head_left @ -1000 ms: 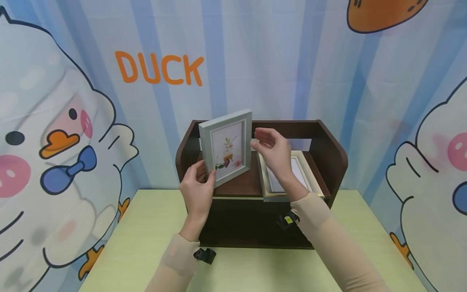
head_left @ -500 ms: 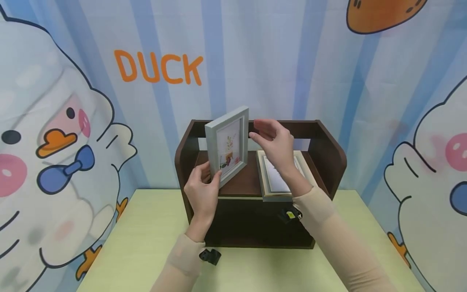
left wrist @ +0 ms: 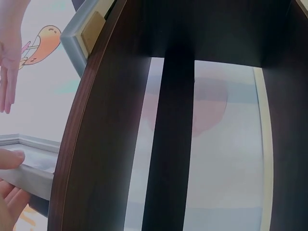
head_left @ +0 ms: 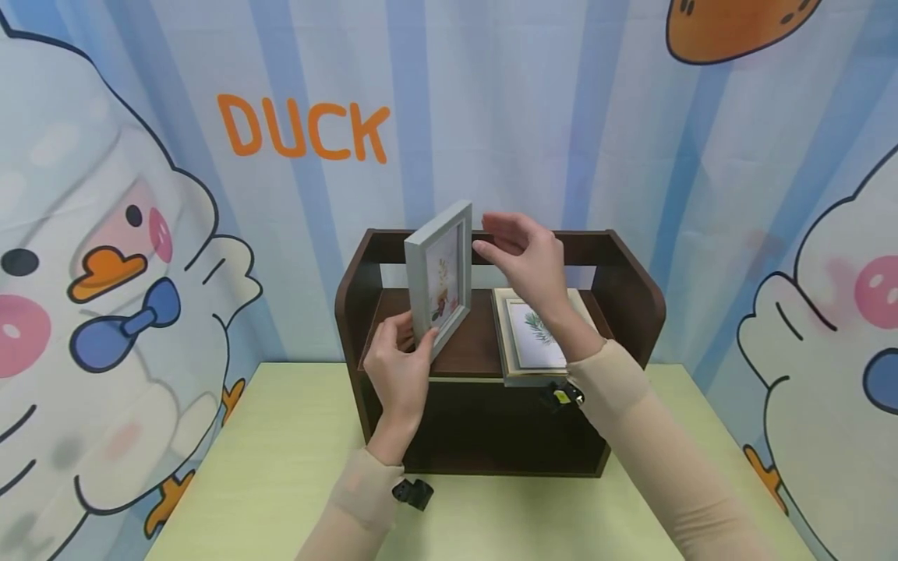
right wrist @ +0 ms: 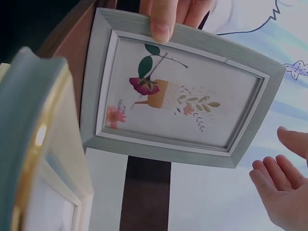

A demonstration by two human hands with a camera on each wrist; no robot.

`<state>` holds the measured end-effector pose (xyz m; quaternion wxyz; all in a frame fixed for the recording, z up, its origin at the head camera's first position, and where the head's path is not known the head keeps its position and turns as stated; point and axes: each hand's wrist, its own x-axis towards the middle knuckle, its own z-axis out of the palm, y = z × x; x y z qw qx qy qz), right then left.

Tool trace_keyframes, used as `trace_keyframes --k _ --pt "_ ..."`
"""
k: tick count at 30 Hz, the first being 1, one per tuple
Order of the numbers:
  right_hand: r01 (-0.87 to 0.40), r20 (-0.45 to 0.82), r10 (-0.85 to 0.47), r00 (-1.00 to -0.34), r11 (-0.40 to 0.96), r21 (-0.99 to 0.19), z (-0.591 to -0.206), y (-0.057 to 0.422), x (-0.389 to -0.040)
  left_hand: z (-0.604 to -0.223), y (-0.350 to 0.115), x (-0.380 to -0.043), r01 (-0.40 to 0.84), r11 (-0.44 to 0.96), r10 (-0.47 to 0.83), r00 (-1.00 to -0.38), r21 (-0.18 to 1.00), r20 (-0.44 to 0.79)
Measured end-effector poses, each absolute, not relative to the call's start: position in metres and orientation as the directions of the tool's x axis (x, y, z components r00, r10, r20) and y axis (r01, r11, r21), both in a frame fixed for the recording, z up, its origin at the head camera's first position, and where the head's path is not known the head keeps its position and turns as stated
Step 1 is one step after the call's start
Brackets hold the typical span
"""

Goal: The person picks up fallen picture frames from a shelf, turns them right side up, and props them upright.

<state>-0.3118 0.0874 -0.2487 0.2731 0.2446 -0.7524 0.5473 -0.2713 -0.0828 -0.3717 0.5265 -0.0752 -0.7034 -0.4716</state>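
My left hand (head_left: 401, 366) pinches the lower left side of a grey-green picture frame (head_left: 418, 288), thumb on the front and fingers behind. In the right wrist view the picture frame (right wrist: 183, 147) shows a dried rose and a printed plant in a pot. It stands upright, turned to face right, over the upper shelf (head_left: 475, 331). My right hand (head_left: 526, 257) is raised just right of the frame's upper edge, fingers loosely bent and apart from it. Below that hand, a cream picture frame (head_left: 510, 366) with a green sprig lies flat on the shelf's right part.
The dark brown shelf unit (head_left: 501, 428) has raised side panels (head_left: 634, 312) and a back rail. It stands on a pale yellow-green table (head_left: 295, 444). A curtain (head_left: 505, 117) with duck pictures hangs behind.
The left hand has moved slightly right and turned the grey-green frame further to face right. My right hand has risen a little, showing more of the sprig picture below.
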Motion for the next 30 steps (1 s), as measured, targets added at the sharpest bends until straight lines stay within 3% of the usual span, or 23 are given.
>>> trace_keyframes --k 9,19,30 --pt "-0.692 0.669 -0.181 -0.721 0.241 -0.681 -0.236 0.084 -0.312 -0.374 -0.078 -0.273 0.6 0.555 -0.382 -0.432 0.576 0.817" --pt "-0.7 0.626 -0.326 -0.708 0.214 -0.681 -0.215 0.077 -0.29 -0.376 -0.074 -0.271 0.631 0.52 -0.376 -0.436 0.576 0.817" --pt "-0.725 0.607 -0.407 -0.683 0.271 -0.634 -0.215 0.079 -0.294 -0.379 -0.071 -0.271 0.687 0.445 -0.343 -0.462 0.574 0.818"
